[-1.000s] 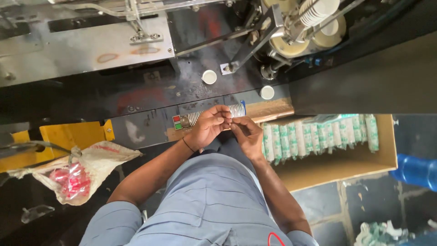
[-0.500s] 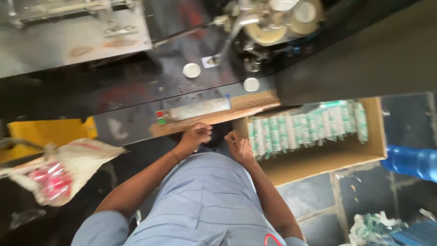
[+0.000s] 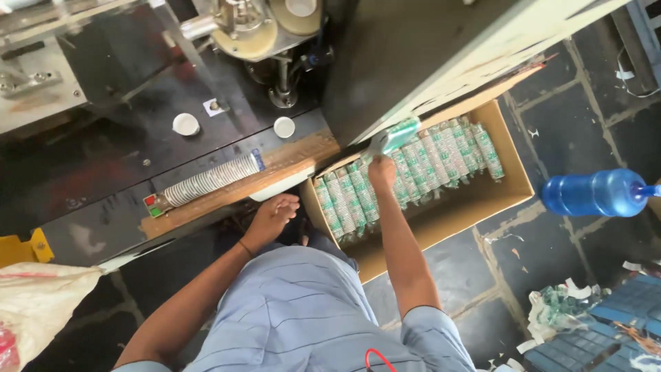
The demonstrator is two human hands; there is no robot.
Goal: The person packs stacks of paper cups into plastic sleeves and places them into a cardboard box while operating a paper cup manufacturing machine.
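While the left hand (image 3: 274,215) rests loose by the board, the right hand (image 3: 382,172) grips a sleeve of cups (image 3: 391,138) over the carton (image 3: 513,196); looks like packing, so slotting it in neatly seems next.

Dark tiled floor (image 3: 551,255) — scattered scraps (image 3: 558,310)

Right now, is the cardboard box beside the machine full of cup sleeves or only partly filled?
Partly filled. The cardboard box holds one row of cup sleeves along its far side; the near half shows bare bottom. The right hand grips one sleeve.

Cup stacks (image 3: 413,172) lie in box (image 3: 513,200), right of plank (image 3: 303,162)
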